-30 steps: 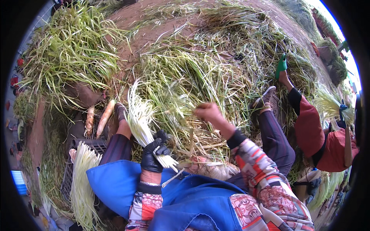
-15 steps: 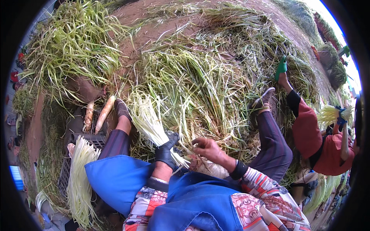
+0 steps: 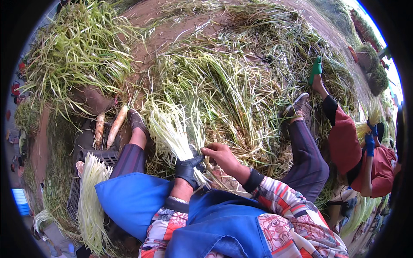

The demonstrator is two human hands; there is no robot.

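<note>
Wearing a black glove, my left hand [image 3: 188, 170] is wrapped round a bunch of pale yellow-white stalks [image 3: 168, 133] that look like blanched garlic chives. Their leafy ends fan out up and away from me, and the cut ends stick out below the fist. My bare right hand [image 3: 223, 158] is right beside it, thumb and fingers pinched at a thin stalk by the bunch's right side. In front of both hands lies a big heap of long green and yellow chives [image 3: 228, 103], with dry, straw-like bits mixed in.
To my left, a pile of pale chives [image 3: 91, 193] hangs over a dark plastic crate [image 3: 74, 189]. Two whitish, root-like pieces [image 3: 116, 127] lie beyond it, below a tall green heap [image 3: 81, 51]. At right, a co-worker in red [image 3: 378, 172] with blue gloves holds another bunch.
My right hand has moved left and slightly up, close against the bunch. My left hand keeps its hold almost in place. The co-worker's bunch has become more upright.
</note>
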